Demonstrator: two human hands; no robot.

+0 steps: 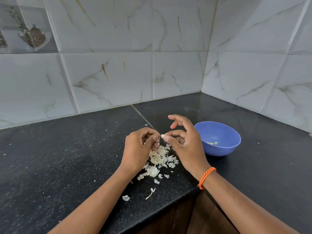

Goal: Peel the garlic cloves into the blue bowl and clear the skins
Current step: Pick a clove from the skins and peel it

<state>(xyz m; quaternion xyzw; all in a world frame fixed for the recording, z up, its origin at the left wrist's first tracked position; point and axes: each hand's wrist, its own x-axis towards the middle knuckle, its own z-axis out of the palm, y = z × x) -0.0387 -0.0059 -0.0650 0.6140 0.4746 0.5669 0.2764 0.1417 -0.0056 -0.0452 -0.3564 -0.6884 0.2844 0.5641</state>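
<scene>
Clove (pixel 162 136): small and pale, held above the surface at mid-frame, between both hands.
Right hand (pixel 183 141): thumb and forefinger pinch the clove; the other fingers are lifted and spread.
Left hand (pixel 141 146): fingers curled tight, its grip seemingly on a wisp of skin at the clove's tip; too small to be sure.
Bowl (pixel 217 138): blue, right of the hands, a few peeled pieces at the bottom.
Skins (pixel 160 159): loose pile under the hands, strays trailing toward the lower edge of the surface (pixel 67 149).
Risk: a slippery clove could pop from that light pinch into the pile.
Risk: papery flakes could cling to fingers and ride into the bowl, or drift off the front edge.
</scene>
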